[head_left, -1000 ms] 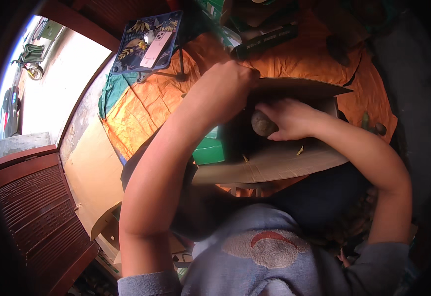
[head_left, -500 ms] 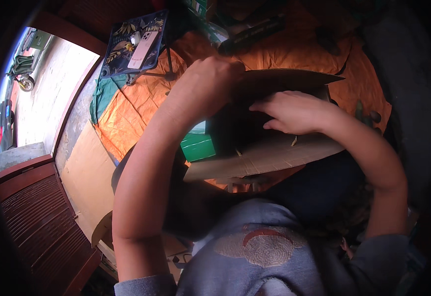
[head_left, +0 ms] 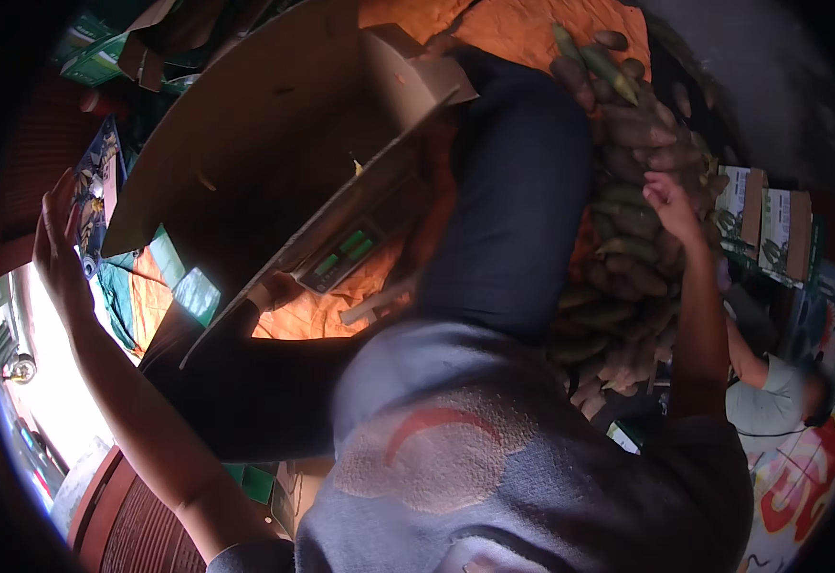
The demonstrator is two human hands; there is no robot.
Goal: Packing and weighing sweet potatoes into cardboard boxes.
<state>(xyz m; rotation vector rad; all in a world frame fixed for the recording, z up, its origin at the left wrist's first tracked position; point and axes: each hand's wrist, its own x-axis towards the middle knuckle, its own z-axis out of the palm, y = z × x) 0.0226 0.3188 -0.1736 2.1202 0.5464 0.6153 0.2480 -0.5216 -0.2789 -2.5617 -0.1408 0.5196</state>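
Note:
A large brown cardboard box stands tilted in the view before me, its flaps raised. Under its near edge is a scale with a lit green display. My left hand is raised at the far left, fingers stretched, holding nothing, apart from the box. Over on the right, my right hand hovers at a heap of long green and brownish root-like vegetables. Its fingers are loosely bent and apart, with nothing visible in them. My dark-trousered leg lies between box and heap.
An orange cloth covers the floor. A patterned tray stands behind my left hand, and a green-and-white carton sits below the box. Open cartons stand beyond the heap. Another person is at the right.
The view has swung to the right, bringing the vegetable heap into sight. Both my hands have left the box: the left went out leftward, the right over to the heap.

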